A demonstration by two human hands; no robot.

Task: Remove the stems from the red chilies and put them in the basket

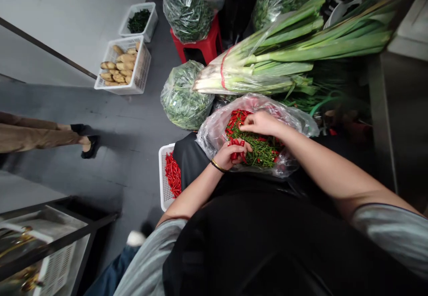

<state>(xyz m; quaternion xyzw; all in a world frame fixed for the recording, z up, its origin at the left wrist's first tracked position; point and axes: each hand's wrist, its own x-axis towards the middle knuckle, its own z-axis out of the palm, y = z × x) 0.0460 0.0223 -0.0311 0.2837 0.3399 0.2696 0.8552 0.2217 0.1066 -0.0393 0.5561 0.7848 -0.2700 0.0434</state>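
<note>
Stretching toward the dim upper right, where its leaf tips (pixel 384 4) blur, the leek bundle (pixel 274 57) lies beyond a clear bag (pixel 211 129) of heaped chillies (pixel 260 149) partly hidden by the right hand (pixel 261 123), whose grip I cannot tell, while the left hand (pixel 228 156) curls its fingers around several red chillies (pixel 236 149).

The plastic bag (pixel 210 132) gapes upward, so a hand has room to dip into the chillies (pixel 238 116) from above, inside its slack rim. Just beyond, the leeks (pixel 257 66) block any forward reach. Between the left grip (pixel 233 153) and the white basket (pixel 162 164), a black-covered leg (pixel 190 153) juts up, passable overhead from what I see.
</note>
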